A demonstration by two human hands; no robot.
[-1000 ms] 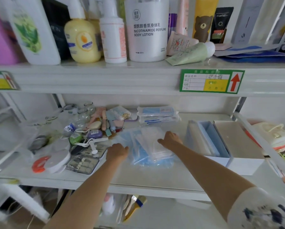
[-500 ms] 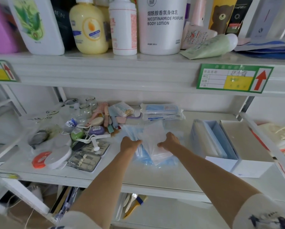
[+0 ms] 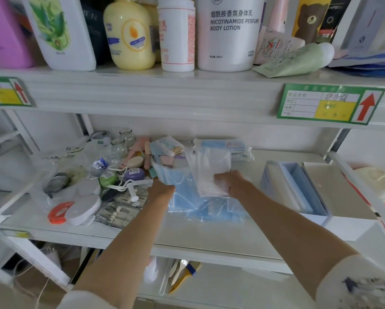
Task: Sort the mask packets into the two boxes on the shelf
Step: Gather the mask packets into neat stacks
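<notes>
A heap of clear-wrapped mask packets (image 3: 209,208) lies in the middle of the white shelf (image 3: 209,237). My left hand (image 3: 161,191) grips a blue mask packet (image 3: 176,177), tilted up off the heap. My right hand (image 3: 230,182) holds a white mask packet (image 3: 209,172), lifted upright above the heap. To the right stand two open boxes: a blue-lined box (image 3: 298,188) with several packets standing in it, and a white box (image 3: 330,192) beside it.
More sealed mask packs (image 3: 222,146) lie at the back of the shelf. Small jars, soaps, a manicure kit (image 3: 120,210) and round pads crowd the left. Lotion bottles (image 3: 229,32) stand on the shelf above. A metal upright (image 3: 361,190) borders the right.
Both hands have closed on packets and raised them from the heap: the left lifts a blue packet, the right a white one. The camera has moved closer.
</notes>
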